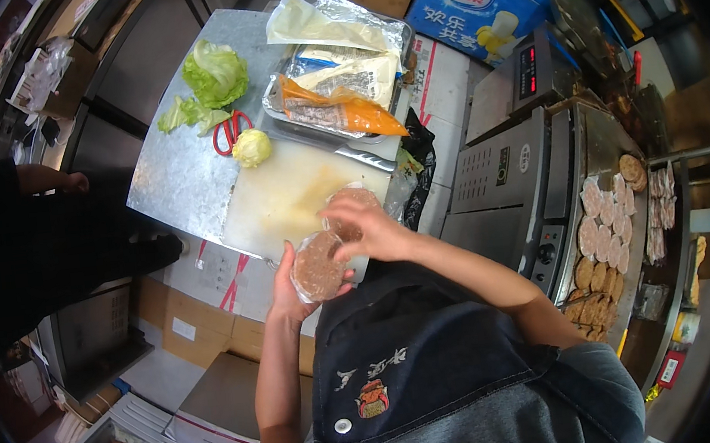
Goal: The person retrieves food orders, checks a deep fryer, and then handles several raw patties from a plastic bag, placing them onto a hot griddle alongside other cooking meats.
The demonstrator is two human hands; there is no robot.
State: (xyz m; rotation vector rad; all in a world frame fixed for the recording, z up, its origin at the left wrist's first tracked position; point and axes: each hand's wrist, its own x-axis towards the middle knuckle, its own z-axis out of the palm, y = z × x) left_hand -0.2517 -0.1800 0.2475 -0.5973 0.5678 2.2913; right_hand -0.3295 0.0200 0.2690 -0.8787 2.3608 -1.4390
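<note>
My left hand holds a round raw meat patty with clear film at its edge, just off the near edge of a white cutting board. Over the board's near right corner is my right hand, its fingers spread between that patty and a second patty, which lies on the board. Whether the fingertips touch either patty, I cannot tell. A knife rests along the board's far side. Beyond the board lie a small pale lettuce heart, red-handled scissors and a lettuce head.
Behind the board, a metal tray holds an orange pouch and other plastic packages. To the right, a griddle carries rows of pale and browned patties. Another person in dark clothes stands at the left. A blue carton is at the back.
</note>
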